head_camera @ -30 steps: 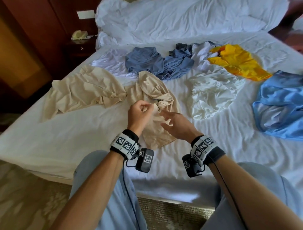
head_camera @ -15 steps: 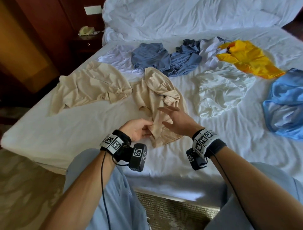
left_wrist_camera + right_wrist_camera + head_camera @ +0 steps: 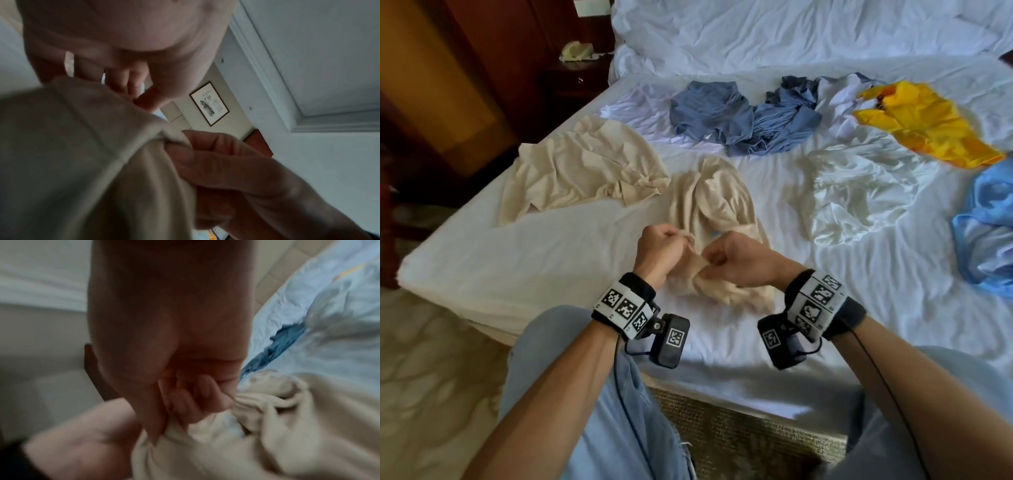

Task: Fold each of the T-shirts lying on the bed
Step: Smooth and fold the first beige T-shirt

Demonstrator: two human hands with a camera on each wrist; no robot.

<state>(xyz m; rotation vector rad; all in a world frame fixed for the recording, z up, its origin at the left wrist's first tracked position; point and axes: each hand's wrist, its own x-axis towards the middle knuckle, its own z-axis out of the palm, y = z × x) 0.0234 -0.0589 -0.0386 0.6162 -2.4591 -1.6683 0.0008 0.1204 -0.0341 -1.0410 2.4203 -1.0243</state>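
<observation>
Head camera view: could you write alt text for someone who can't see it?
A person's left hand and right hand both grip a crumpled beige T-shirt at the near edge of a white bed. Other unfolded shirts, beige, grey-blue, white, yellow and light blue, lie scattered behind it.
</observation>
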